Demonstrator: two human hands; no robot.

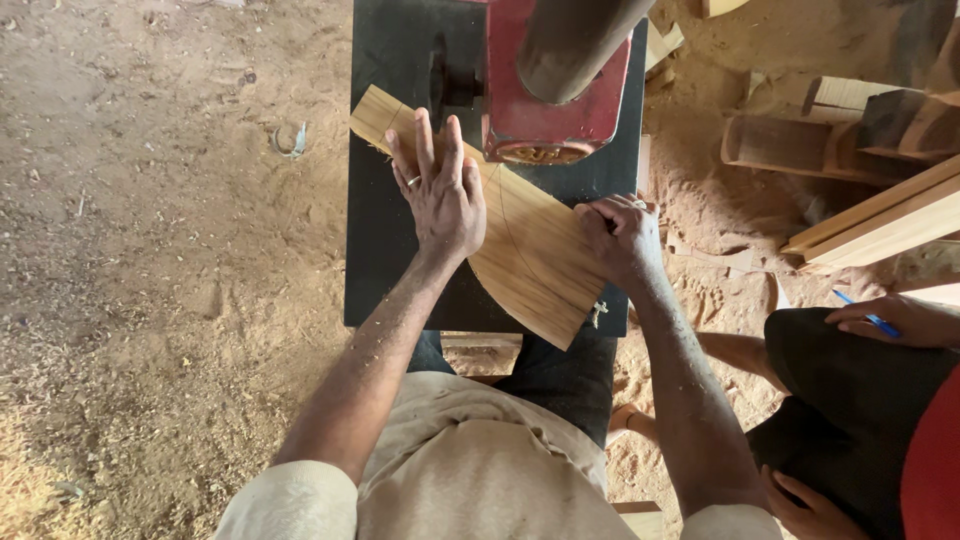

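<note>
Pressed flat on the wooden board (530, 255) is the left hand (440, 190), fingers spread and pointing toward twelve o'clock, a ring seen on one finger. The right hand (622, 237) is closed over the board's edge at three o'clock, knuckles up, clamped on the wood. The board lies slantwise across the black desk (385, 260), one end at about ten o'clock, the other at about five o'clock, where it overhangs the desk's near edge. A curved pencil line is drawn across its face between the two hands. Just at twelve o'clock from the board, the red saw head (555, 115) stands over it, with a dark round arm (570, 40) above, which hides the blade itself.

The step in hand is judged to be the feeding of the board along the curved line. The next move would call for slow, even pushing, with the board turned little by little so that the line is kept under the blade, and for the left fingers to be held well clear of the cut.

Further out, sawdust covers the floor (170, 260). Wood offcuts (880, 215) are stacked at two o'clock. At four o'clock another person's hand (895, 320) is seen with a blue pen (870, 317).
</note>
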